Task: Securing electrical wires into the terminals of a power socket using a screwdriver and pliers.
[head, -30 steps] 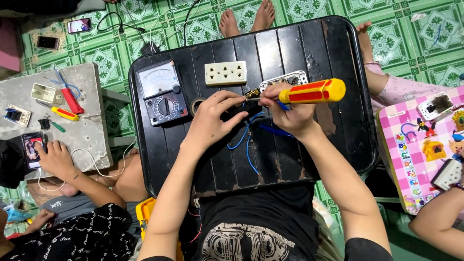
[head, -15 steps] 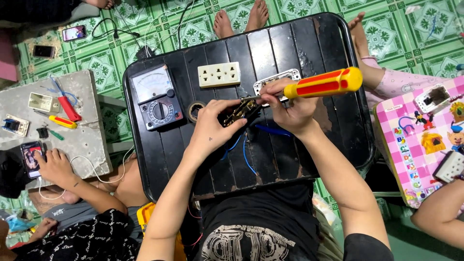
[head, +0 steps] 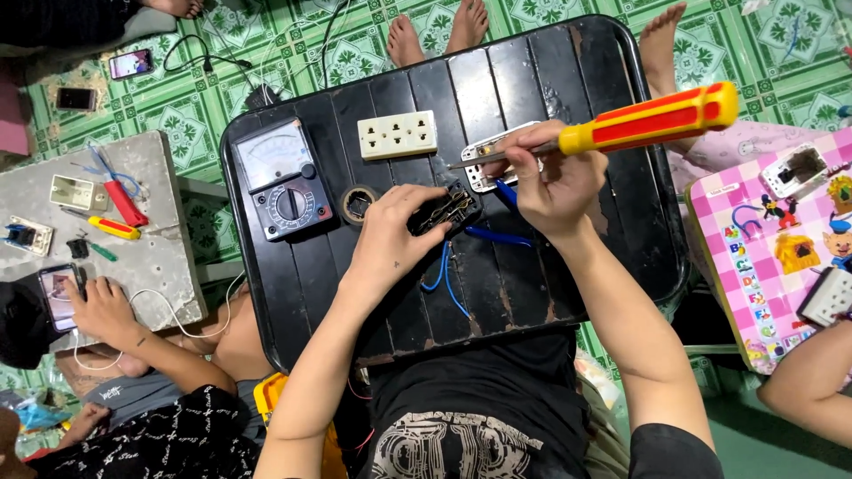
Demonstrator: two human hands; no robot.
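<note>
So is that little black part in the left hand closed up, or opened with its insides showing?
Opened: the black part under the left hand shows bare metal contacts, with blue wires trailing from it.

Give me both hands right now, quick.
Left hand: closed on a black switch module.
Right hand: closed on a red-and-yellow screwdriver.

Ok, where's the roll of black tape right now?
In the head view the tape roll lies on the black table, between the meter and the left hand.

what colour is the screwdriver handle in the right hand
Yellow with red panels, seen in the head view: screwdriver handle, right hand.
</note>
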